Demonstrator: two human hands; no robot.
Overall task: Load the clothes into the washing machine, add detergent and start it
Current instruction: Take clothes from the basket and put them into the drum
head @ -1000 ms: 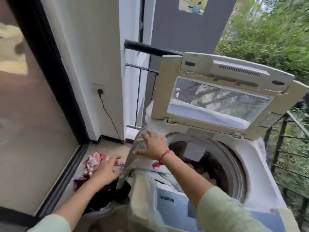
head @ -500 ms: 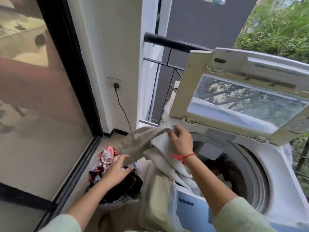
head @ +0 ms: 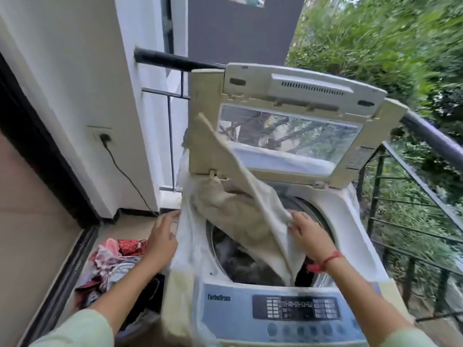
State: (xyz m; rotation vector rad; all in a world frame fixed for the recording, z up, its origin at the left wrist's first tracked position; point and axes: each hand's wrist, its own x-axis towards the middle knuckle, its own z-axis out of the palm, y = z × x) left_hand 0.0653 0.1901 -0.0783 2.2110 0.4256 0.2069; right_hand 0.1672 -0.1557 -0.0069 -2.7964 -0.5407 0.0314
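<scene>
BALCONY LAUNDRY: We load the washing machine [head: 350,221], its lid [head: 300,88] propped upright at the back. A beige garment [head: 238,216] now hangs over the machine's open drum [head: 238,264]. One end is flung up against the lid and the other trails down inside the rim. Half a second earlier it was still bunched at the machine's front left corner.

Our right hand [head: 312,237], a red thread at the wrist, pinches the garment's lower edge above the drum's right side. Our left hand [head: 162,240] has let go of the pile of clothes [head: 115,259] on the floor to the machine's left. It lies open, fingers spread, against the clear plastic cover [head: 190,246] draped down the machine's left flank.

Dark laundry already sits in the drum (how much, we cannot tell under the cloth). The shift means one more piece is about to drop in, though the pile beside the machine suggests loading is far from over. No detergent is in view, and no hand is on the control panel [head: 295,310] along the machine's front edge, so both later steps wait. A likely snag is that the end against the lid catches at the hinge instead of falling.
</scene>
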